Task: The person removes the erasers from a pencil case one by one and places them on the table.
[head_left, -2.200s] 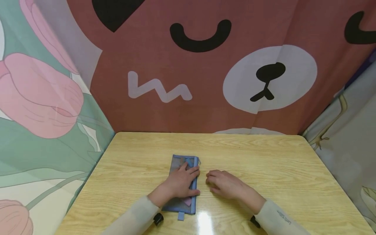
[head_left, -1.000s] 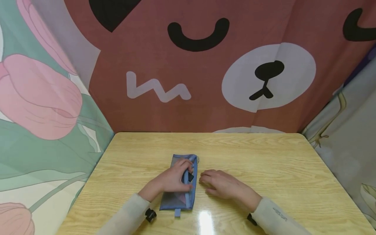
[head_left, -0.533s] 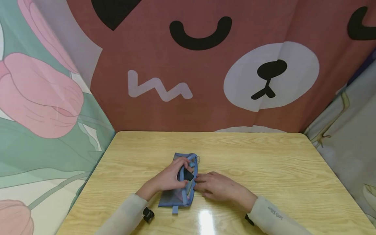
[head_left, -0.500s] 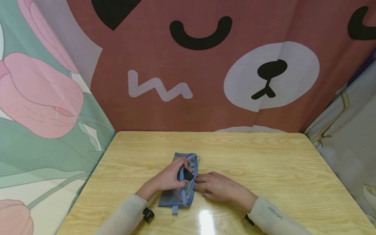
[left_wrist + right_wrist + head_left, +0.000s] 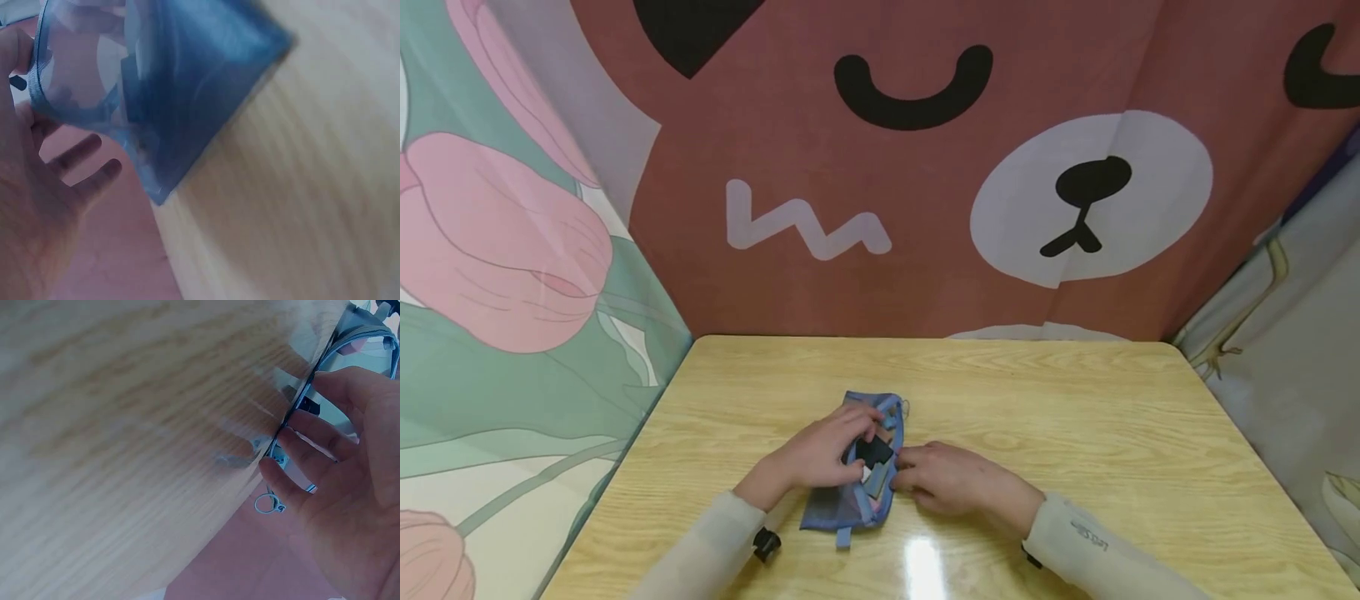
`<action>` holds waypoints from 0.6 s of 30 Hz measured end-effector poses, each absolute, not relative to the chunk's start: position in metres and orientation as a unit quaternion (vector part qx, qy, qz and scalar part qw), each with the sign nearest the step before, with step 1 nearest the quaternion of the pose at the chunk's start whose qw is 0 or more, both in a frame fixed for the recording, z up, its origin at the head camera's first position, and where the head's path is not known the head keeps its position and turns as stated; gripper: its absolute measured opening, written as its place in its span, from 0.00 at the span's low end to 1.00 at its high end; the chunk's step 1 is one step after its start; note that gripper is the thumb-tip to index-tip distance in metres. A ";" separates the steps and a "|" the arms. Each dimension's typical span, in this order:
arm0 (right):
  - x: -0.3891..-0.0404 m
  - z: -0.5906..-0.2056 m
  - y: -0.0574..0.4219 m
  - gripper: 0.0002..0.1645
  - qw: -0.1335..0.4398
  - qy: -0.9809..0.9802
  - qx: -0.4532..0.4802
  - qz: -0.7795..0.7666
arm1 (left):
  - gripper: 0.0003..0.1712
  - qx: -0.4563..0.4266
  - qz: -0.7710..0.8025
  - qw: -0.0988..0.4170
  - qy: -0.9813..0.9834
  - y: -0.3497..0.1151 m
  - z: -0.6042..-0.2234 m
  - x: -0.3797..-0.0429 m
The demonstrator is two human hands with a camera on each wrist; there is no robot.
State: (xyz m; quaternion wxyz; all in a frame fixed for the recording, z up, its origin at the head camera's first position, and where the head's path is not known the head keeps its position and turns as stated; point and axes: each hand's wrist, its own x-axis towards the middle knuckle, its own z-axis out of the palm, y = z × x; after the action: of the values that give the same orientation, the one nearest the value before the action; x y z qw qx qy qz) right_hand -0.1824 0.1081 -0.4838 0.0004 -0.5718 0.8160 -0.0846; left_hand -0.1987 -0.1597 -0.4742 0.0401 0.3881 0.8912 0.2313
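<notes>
At the left, the left hand's grip (image 5: 827,448) pinches the left edge of the mesh pouch's (image 5: 831,504) mouth, thumb and fingertips well apart along it, the loose fingers below spread in its wrist view. The pouch lies between the hands on the desk (image 5: 1075,417), mouth parted, so opening it looks done. Inside, a dark item (image 5: 876,452) sits above a grey-green strip (image 5: 877,478); other small pieces are too small to tell. None of these appears lifted out, so work on the contents looks barely begun, and the mouth remains to be closed. At the right, the right hand's grip (image 5: 958,481) has bent fingertips and thumb on the opposite edge, seeming to pinch it, near the zip ring (image 5: 266,503).
</notes>
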 end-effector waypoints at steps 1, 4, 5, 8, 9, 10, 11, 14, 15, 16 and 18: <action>-0.182 -0.483 0.108 0.15 0.001 0.815 -0.573 -0.084 | 0.14 0.392 0.219 0.039 0.893 -0.161 -0.473 -0.199; -0.182 -0.482 0.109 0.16 -0.001 0.812 -0.577 -0.084 | 0.11 0.405 0.203 0.043 0.890 -0.165 -0.468 -0.199; -0.181 -0.482 0.109 0.16 -0.001 0.811 -0.578 -0.086 | 0.11 0.410 0.203 0.047 0.888 -0.166 -0.467 -0.199; -0.180 -0.481 0.112 0.16 -0.004 0.810 -0.579 -0.090 | 0.09 0.423 0.205 0.057 0.881 -0.167 -0.463 -0.199; -0.179 -0.481 0.113 0.16 -0.003 0.811 -0.578 -0.091 | 0.09 0.424 0.206 0.061 0.880 -0.167 -0.462 -0.199; -0.179 -0.480 0.114 0.16 -0.002 0.812 -0.576 -0.094 | 0.09 0.421 0.205 0.063 0.881 -0.167 -0.461 -0.198; -0.178 -0.479 0.115 0.15 0.000 0.813 -0.574 -0.095 | 0.09 0.418 0.196 0.059 0.885 -0.167 -0.460 -0.198; -0.177 -0.478 0.118 0.15 0.006 0.816 -0.569 -0.097 | 0.08 0.402 0.159 0.039 0.901 -0.168 -0.458 -0.197; -0.176 -0.478 0.119 0.16 0.010 0.817 -0.568 -0.098 | 0.07 0.395 0.148 0.030 0.906 -0.168 -0.456 -0.197; -0.176 -0.478 0.119 0.16 0.014 0.819 -0.565 -0.098 | 0.07 0.388 0.138 0.023 0.911 -0.168 -0.456 -0.196; -0.176 -0.478 0.121 0.16 0.019 0.822 -0.561 -0.096 | 0.10 0.377 0.128 0.012 0.917 -0.168 -0.454 -0.195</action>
State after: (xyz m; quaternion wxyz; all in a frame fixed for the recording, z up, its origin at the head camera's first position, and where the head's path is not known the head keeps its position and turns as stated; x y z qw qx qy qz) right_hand -0.1758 0.1211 -0.4780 0.0190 -0.5606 0.8223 -0.0959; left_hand -0.1947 -0.1676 -0.4540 0.0122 0.3770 0.9173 0.1276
